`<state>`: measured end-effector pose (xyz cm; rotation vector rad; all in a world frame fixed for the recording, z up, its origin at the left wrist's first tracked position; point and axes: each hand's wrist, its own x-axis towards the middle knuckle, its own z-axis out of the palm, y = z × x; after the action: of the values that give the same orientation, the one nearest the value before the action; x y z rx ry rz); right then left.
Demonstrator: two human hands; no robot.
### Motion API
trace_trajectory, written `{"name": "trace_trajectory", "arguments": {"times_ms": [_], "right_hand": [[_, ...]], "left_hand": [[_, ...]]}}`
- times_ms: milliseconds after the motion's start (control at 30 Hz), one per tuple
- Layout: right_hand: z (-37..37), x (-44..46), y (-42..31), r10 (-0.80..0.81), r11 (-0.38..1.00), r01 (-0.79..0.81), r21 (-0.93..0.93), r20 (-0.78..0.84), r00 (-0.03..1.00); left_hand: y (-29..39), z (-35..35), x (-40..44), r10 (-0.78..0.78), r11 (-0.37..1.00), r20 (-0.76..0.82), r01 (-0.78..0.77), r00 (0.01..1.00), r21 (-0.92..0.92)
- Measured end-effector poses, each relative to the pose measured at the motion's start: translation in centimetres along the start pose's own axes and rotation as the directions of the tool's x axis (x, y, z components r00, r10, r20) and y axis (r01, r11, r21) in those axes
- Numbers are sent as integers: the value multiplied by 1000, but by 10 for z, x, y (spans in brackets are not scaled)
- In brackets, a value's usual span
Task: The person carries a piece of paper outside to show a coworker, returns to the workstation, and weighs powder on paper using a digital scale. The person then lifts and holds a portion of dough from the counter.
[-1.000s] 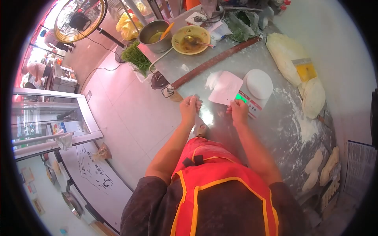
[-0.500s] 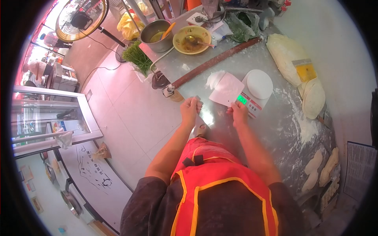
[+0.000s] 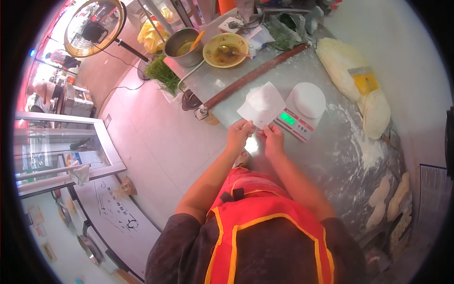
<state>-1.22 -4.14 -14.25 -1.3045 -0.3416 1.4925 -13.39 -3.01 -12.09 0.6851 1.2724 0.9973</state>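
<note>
A thin white square sheet (image 3: 255, 110) with a small dark hole near its close corner lies over the steel table, left of a white kitchen scale (image 3: 302, 124) with a lit green display. Brighter white shows in its middle; I cannot tell whether powder is on it or beneath it. My left hand (image 3: 240, 134) is closed, fingertips pinching the sheet's near edge. Close beside it, my right hand (image 3: 273, 139) grips the corner by the hole between thumb and fingers. The scale's round white platform (image 3: 306, 100) stands just to the right of the sheet.
A long reddish rolling pin (image 3: 255, 75) crosses the table behind the sheet. Beyond it are a yellow bowl (image 3: 226, 49) and a metal pot (image 3: 182, 47). Large dough (image 3: 343, 64) lies along the right wall, with scattered flour (image 3: 366, 149) and dough strips (image 3: 378, 203) nearer me.
My left hand has moved right and up to the sheet's near edge. My right hand has shifted left, and the sheet has moved left and turned, away from the scale's edge.
</note>
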Motion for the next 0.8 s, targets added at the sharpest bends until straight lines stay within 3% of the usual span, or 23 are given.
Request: {"name": "trace_trajectory", "arguments": {"times_ms": [167, 267, 400, 500, 700, 800], "right_hand": [[-4, -1, -7, -11, 999, 11, 51, -1, 1000], [-13, -3, -21, -11, 999, 10, -39, -14, 1000], [-40, -6, -39, -83, 991, 75, -107, -69, 994], [-69, -12, -49, -130, 982, 110, -152, -126, 984], [-110, -14, -67, -264, 963, 243, -119, -207, 942], [-116, -10, -78, -328, 942, 300, -151, -217, 919]], "left_hand": [[-2, 10, 11, 7, 999, 11, -7, 1000, -35], [-13, 16, 31, 17, 998, 68, -12, 998, -63], [-5, 36, 51, -2, 998, 159, 12, 987, -60], [9, 60, 62, -44, 996, 151, 31, 988, 88], [4, 91, 77, -8, 995, 223, -14, 975, 96], [-5, 90, 68, -51, 996, 224, 34, 973, 82]]}}
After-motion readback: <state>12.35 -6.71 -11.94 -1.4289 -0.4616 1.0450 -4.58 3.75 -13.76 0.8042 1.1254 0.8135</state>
